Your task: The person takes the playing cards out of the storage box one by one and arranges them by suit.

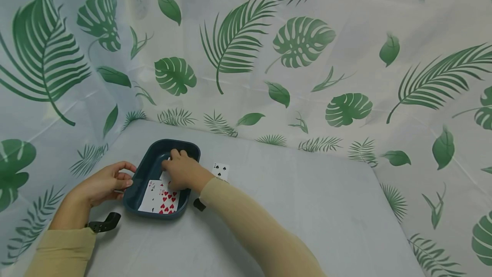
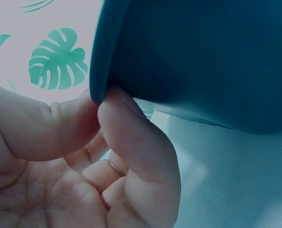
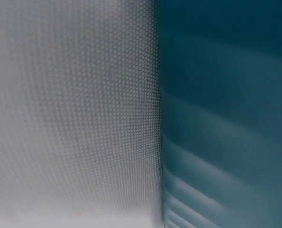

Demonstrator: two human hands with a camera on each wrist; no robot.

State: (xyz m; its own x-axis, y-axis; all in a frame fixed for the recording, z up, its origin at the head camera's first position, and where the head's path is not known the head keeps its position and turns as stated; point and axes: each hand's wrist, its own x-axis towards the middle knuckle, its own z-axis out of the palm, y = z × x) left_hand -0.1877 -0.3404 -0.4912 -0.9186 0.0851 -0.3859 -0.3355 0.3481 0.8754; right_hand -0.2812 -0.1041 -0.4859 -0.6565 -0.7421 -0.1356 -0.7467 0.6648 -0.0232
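Observation:
In the head view, a dark blue tray (image 1: 132, 200) with raised sides stands on the table's left part. My left hand (image 1: 103, 183) holds its left rim; the left wrist view shows the thumb and a bent index finger pinching the tray edge (image 2: 99, 71). My right hand (image 1: 184, 172) reaches over the right side into the tray, fingers bent downward. A white card (image 1: 165, 178) shows beneath it; whether the fingers pinch it is hidden. Nearer me in the tray lie a black-suited playing card (image 1: 150, 200) and a hearts playing card (image 1: 169, 203), face up and overlapping.
Right of the tray, a spades card (image 1: 220, 169) lies on the white table (image 1: 307, 208), partly covered by my right forearm. Leaf-printed sheeting (image 1: 246, 110) rises behind the table and at its left. The right wrist view shows only the tray's outer wall (image 3: 217, 118) and textured tabletop (image 3: 74, 104).

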